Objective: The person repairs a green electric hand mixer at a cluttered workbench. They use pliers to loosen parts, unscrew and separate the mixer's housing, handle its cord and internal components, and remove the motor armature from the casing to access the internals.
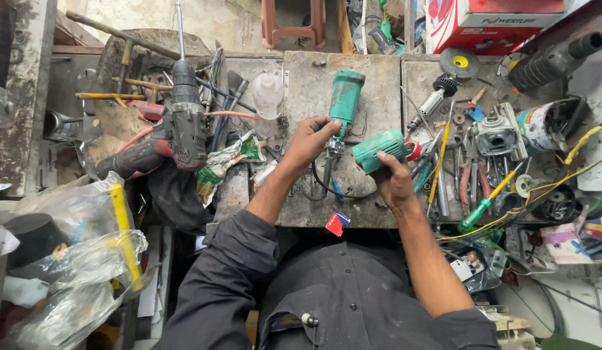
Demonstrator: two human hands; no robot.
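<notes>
My left hand is closed around the lower end of the green tool housing — the fingers wrap the narrow neck where a dark cord stub hangs down toward me. That housing stands with its long axis running away from my body, its wider end pointing up the bench, tilted slightly to the right.

My right hand grips the second green housing piece from below, thumb and fingers curled over its near end. This piece lies almost crosswise, long axis left to right, its far end touching a small red part.

The two green pieces sit just beside each other, nearly at a right angle — the gap between them lies directly between my hands, above the round dark plate on the bench. The left hand is nearer the upright piece, the right nearer the crosswise one; neither needs to cross over.

To the left rests a black and red drill; to the right, a yellow-handled screwdriver, a green-handled screwdriver and a motor armature lie among loose wires.
</notes>
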